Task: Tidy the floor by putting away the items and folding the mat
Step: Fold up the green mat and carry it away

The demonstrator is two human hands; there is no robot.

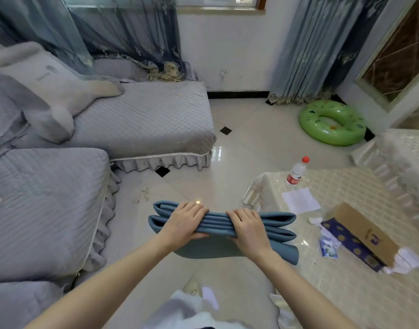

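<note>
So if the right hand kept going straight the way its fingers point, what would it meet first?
Beyond the folded mat that the right hand grips, probably bare floor first; the table corner sits just right of that line, though depth is unclear.

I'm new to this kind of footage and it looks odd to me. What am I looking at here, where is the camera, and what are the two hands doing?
There is no machine here: a person wears a wide-angle camera on the head, so the single picture looks forward and down along their own arms. The left hand and the right hand both grip a folded blue mat, held up in several layers above the tiled floor. To the left stands a grey sofa. To the right is a table with a patterned cover; on it stand a water bottle, a sheet of paper and a cardboard box. A green swim ring lies on the floor further back.
</note>
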